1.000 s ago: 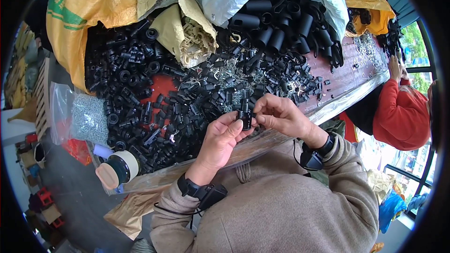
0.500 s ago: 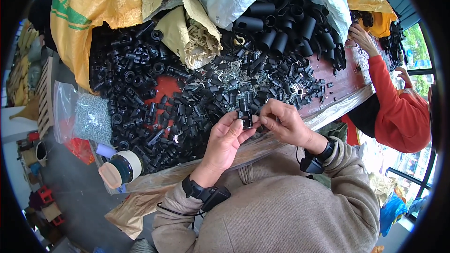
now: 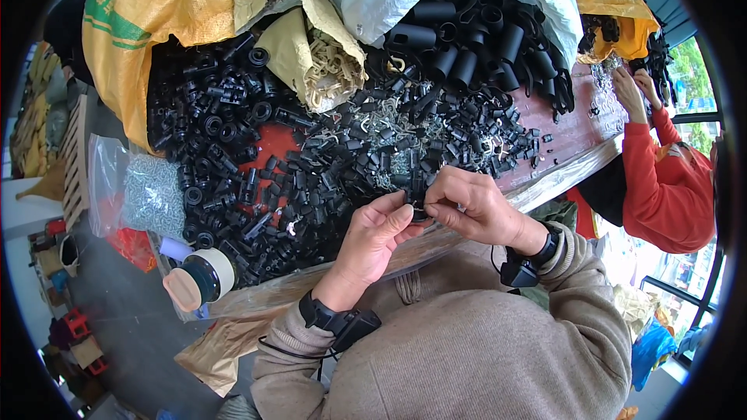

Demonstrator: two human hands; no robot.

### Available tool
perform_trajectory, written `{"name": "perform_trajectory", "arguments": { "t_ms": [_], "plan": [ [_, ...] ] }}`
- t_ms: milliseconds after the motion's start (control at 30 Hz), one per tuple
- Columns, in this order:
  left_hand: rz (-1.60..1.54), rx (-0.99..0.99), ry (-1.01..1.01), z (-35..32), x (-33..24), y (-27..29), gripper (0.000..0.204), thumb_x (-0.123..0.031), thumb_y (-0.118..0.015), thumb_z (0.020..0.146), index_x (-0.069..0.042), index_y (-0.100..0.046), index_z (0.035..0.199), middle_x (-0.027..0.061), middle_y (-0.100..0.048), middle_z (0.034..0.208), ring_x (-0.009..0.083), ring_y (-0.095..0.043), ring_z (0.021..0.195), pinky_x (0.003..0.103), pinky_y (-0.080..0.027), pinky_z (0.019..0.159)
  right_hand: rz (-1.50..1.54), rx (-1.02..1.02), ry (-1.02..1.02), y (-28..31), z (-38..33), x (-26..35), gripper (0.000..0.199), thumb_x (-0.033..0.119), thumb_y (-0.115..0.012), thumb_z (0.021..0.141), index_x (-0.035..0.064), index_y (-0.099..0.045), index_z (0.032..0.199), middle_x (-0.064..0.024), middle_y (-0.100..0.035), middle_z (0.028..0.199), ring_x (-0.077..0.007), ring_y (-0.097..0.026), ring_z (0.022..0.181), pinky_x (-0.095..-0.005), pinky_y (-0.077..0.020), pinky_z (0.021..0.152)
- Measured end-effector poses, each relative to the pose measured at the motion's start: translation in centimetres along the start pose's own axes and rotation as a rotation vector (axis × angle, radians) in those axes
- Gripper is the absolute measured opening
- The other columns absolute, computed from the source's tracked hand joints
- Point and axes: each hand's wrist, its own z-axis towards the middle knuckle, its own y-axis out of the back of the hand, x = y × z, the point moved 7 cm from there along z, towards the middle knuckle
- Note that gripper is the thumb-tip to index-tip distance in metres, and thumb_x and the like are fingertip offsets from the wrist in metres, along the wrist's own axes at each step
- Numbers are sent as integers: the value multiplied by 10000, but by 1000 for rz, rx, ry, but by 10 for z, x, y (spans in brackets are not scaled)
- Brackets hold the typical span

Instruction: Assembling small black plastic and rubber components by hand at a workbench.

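Now the left hand (image 3: 373, 239) pinches a black part (image 3: 416, 186), the right hand (image 3: 478, 204) closed at its side, contents hidden.

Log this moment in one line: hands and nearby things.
left hand: holds black part | right hand: pinched at its side | nearby: loose black parts, clear bag, jar

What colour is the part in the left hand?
The part is black; the head view shows it best.

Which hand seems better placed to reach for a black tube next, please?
Probably the right hand: it sits nearer the tubes, while the left hand holds the black part. The right hand is at that part too, however.
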Motion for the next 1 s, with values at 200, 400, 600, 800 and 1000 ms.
{"name": "perform_trajectory", "arguments": {
  "t_ms": [200,400,600,800,1000],
  "plan": [
    [14,1,-3,-2,-1,-5,217,-139,-554,820,-18,-553,1000,96,-606,908,195,-603,822,275,-504,722,-174,11,87,-3,-3,8,130,27,-606,713,27,-522,812,-78,-494,726,-246,-504,639,-318,-407,553],
    [76,21,31,-2,0,-7,242,-150,-561,816,-1,-550,1006,86,-605,903,176,-604,806,253,-501,705,-277,58,189,-4,-3,13,159,19,-618,688,31,-515,808,-80,-487,718,-254,-501,633,-318,-403,547],
    [141,10,43,-4,-5,-4,260,-141,-562,808,11,-545,1019,83,-606,899,162,-605,780,234,-499,690,-5,101,-69,-10,0,-8,149,58,-628,719,36,-509,805,-45,-484,689,-177,-495,626,-294,-397,547],
    [123,8,23,-10,-16,2,276,-128,-570,794,21,-540,1025,95,-601,917,159,-602,786,231,-496,689,396,246,-376,-25,7,-38,129,109,-614,769,29,-514,784,-7,-494,689,-98,-467,635,-253,-396,558],
    [85,-70,-60,-12,-27,14,274,-111,-573,784,32,-537,1015,131,-597,939,171,-605,787,235,-509,693,-318,-98,-34,32,89,-71,135,137,-584,767,13,-554,809,-88,-539,741,-207,-530,652,-317,-419,567]
  ]
}}
